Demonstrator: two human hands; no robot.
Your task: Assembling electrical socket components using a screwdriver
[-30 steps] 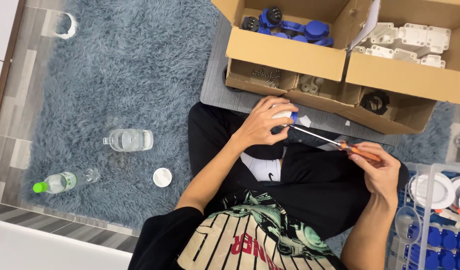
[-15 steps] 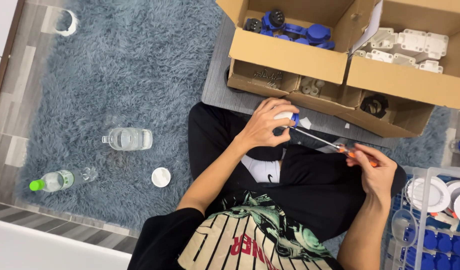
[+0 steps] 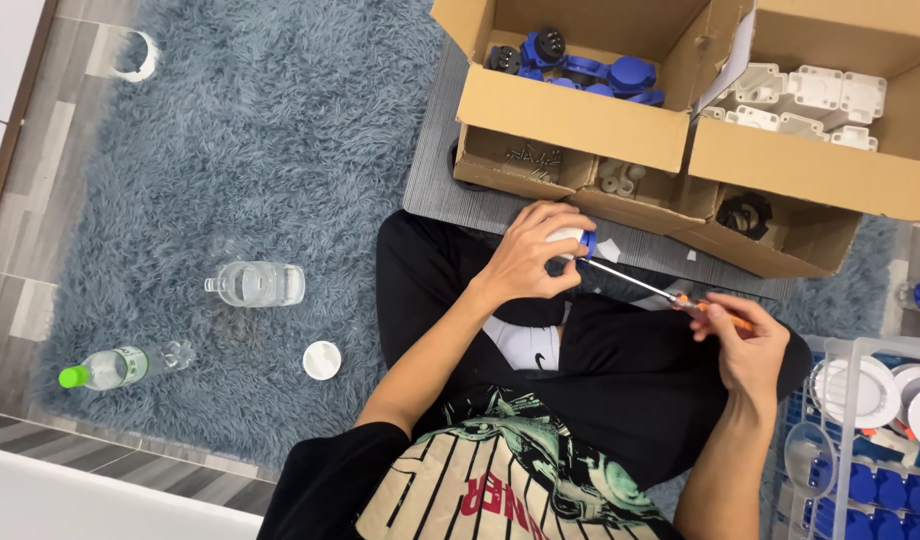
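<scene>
Compared with the earlier frame, the right hand (image 3: 745,345) is sitting a little higher on the screwdriver (image 3: 652,289), with the fingers pinching the orange handle instead of covering it, while the left hand (image 3: 535,255) is keeping its place. The person is sitting on the grey-blue shaggy rug (image 3: 240,150) and is holding a small white and blue plastic part (image 3: 572,240) over the lap. The left hand is closed around this part, probably to stop it from turning, and the right hand is closed on the handle so that the thin metal shaft is pointing slantwise into the part. Two big cardboard boxes are standing open just in front of the knees, likely so that pieces are easy to reach: the left box (image 3: 570,115) is holding blue and black parts, the right box (image 3: 830,170) is holding white parts. Their lower flaps are carrying screws, some small pale pieces and one black ring. On the rug, well apart from the hands, are lying one clear glass jar (image 3: 255,283), one bottle with a green cap (image 3: 105,368) and one white round lid (image 3: 322,359). A clear plastic bin (image 3: 865,420) with white discs and blue caps is standing beside the right arm.
</scene>
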